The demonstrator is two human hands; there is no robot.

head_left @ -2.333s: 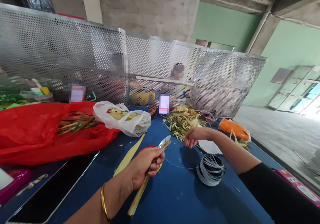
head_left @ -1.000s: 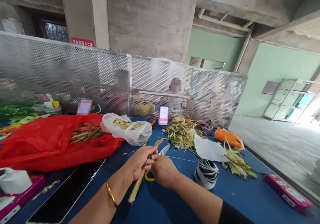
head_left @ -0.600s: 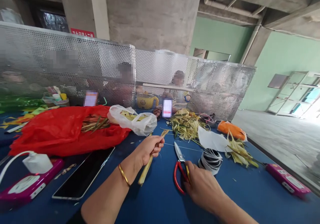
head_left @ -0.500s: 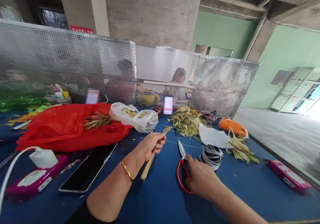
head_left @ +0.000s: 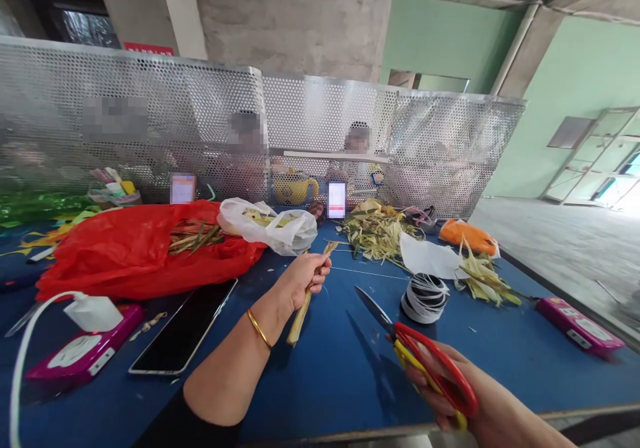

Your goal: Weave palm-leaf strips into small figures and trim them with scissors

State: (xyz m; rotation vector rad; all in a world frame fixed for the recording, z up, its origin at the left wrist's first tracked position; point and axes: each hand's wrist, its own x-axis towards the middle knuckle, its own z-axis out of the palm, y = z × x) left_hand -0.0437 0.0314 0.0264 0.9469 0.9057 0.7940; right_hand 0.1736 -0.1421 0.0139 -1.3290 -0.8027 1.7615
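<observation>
My left hand (head_left: 307,276) is closed around a bundle of dried straw-coloured leaf strips (head_left: 299,325), whose ends stick out above and below the fist. A thin white thread (head_left: 370,273) runs over the table to the right from near this hand. My right hand (head_left: 440,385) grips a pair of scissors (head_left: 407,338) with red and yellow handles, raised above the table, its blades together and pointing up-left. Just beyond the scissors stands a spool of black-and-white ribbon (head_left: 425,298). Part of the right hand's fingers is hidden by the handles.
Left on the blue table (head_left: 320,395) lie a dark phone (head_left: 185,328), a purple power strip (head_left: 90,348) with a white plug, and a red plastic bag (head_left: 115,255). A dried-leaf pile (head_left: 375,231) lies ahead, before a perforated metal screen (head_left: 320,111); people sit behind it.
My right hand has lifted the scissors off the table and drawn them right and toward me. My left hand keeps its hold on the leaf bundle. The view has shifted slightly.
</observation>
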